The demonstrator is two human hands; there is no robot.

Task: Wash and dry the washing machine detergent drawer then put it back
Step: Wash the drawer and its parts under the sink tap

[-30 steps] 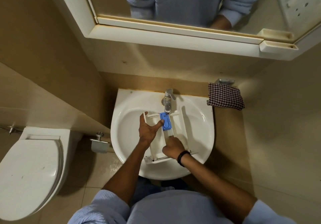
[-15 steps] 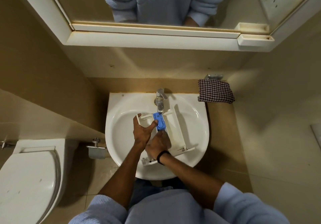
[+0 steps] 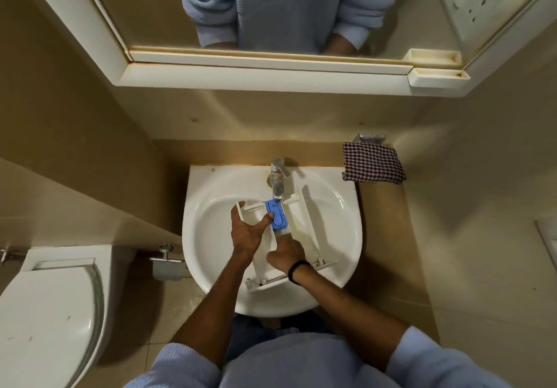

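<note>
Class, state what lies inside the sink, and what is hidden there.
The detergent drawer with its blue insert lies inside, gripped by the left hand. The right hand covers its middle compartment; the drain cannot be seen.

White ceramic basin (image 3: 211, 237), centre. White plastic detergent drawer (image 3: 301, 225) in it, far end under chrome tap (image 3: 278, 176) at back rim. Checked cloth (image 3: 373, 166) right of tap. White toilet (image 3: 45, 312) left; metal paper holder (image 3: 165, 267) between. Framed mirror (image 3: 286, 5) above.
</note>
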